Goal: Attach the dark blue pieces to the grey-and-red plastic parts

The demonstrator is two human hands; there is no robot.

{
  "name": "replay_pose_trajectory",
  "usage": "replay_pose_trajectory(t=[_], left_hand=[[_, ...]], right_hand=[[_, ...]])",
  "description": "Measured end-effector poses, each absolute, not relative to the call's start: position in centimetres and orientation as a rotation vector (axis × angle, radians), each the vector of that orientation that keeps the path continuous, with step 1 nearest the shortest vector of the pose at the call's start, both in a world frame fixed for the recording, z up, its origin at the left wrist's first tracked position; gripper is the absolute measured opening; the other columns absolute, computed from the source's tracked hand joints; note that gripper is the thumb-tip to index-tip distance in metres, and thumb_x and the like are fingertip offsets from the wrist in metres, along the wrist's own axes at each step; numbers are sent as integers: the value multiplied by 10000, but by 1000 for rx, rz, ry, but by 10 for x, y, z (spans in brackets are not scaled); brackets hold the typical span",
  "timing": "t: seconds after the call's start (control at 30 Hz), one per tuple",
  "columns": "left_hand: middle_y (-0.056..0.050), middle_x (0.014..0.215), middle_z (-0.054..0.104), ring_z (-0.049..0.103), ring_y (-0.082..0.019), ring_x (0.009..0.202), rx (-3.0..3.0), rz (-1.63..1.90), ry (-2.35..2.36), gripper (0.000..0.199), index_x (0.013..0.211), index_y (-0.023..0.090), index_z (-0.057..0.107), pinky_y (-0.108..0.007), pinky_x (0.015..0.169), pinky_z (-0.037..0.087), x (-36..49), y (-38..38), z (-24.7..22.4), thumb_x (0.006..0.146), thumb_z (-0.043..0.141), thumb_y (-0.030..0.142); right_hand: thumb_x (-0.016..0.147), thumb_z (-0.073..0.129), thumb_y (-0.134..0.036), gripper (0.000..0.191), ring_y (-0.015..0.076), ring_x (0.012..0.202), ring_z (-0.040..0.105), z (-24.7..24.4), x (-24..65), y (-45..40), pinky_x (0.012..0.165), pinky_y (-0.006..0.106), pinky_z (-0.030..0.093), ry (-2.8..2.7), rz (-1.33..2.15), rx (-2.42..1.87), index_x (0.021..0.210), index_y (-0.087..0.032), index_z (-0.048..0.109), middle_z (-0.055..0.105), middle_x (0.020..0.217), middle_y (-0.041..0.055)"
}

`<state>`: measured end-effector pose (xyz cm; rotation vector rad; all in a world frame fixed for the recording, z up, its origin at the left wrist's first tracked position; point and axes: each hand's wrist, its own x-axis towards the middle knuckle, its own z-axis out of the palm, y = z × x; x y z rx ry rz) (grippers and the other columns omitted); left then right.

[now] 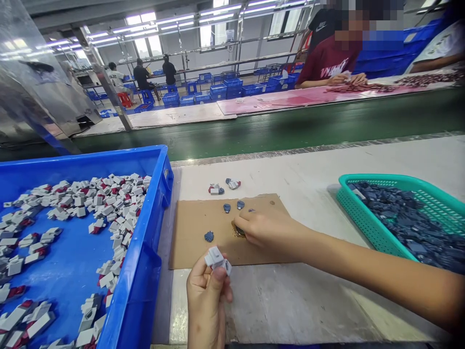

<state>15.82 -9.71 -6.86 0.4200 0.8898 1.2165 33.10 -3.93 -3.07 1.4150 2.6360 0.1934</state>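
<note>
My left hand (207, 295) pinches a white blocky plastic piece (215, 258) between thumb and fingers, above the near edge of a cardboard sheet (192, 218). Over the middle of that sheet is my right hand (265, 230), its fingers pressed together and pointing down at a small dark, brownish wet-looking spot (238, 231). Whatever those fingertips hold, if anything, is hidden. Small dark blue plastic parts lie around on the cardboard: one (209, 236) by my left hand and two farther back, including this one (240, 204). Two white, red and blue pieces (233, 183) rest beyond the sheet.
At left stands a blue crate (165, 194) with many white and red pieces. A green basket (366, 228) of dark blue parts is at right. Behind the worktable runs a green conveyor belt (218, 138). Across it, a person in a maroon shirt (327, 60) handles small parts.
</note>
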Motion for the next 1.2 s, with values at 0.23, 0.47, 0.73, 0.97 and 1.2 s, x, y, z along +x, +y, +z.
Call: replay_pose_trajectory(t=[0.23, 0.47, 0.73, 0.97, 1.2], left_hand=[[-65, 892, 658, 611, -97, 678, 429, 1180, 904, 415, 986, 177, 601, -169, 597, 506, 160, -97, -66, 605, 743, 258], [-19, 888, 656, 641, -150, 796, 381, 1268, 934, 399, 922, 213, 582, -147, 577, 495, 166, -99, -60, 565, 762, 220], [-14, 832, 658, 610, -124, 762, 437, 1313, 948, 355, 850, 201, 608, -195, 640, 502, 169, -101, -59, 539, 773, 243], [7, 777, 661, 604, -93, 727, 464, 1330, 947, 347, 819, 203, 631, -159, 657, 474, 169, -100, -63, 511, 789, 227], [15, 774, 654, 598, -90, 741, 465, 1314, 909, 346, 827, 204, 626, -162, 695, 447, 167, -100, -66, 521, 786, 227]], right_hand=[[670, 469, -9, 194, 120, 476, 396, -32, 331, -40, 433, 270, 79, 2596, 288, 1415, 818, -135, 478, 513, 698, 30], [692, 461, -18, 148, 119, 524, 424, -25, 326, -43, 442, 267, 112, 2571, 38, 1518, 799, -117, 486, 525, 732, 56], [793, 416, -133, 92, 91, 526, 446, -9, 334, -46, 468, 194, 253, 2638, -334, 1824, 786, -142, 507, 528, 638, 8], [813, 460, -288, 167, 82, 548, 463, 5, 331, -69, 475, 167, 375, 2833, -1223, 1973, 873, -148, 527, 492, 622, -8], [816, 488, -245, 144, 79, 627, 551, 5, 310, -90, 557, 173, 453, 2992, -1356, 1973, 916, -166, 556, 581, 735, 2]])
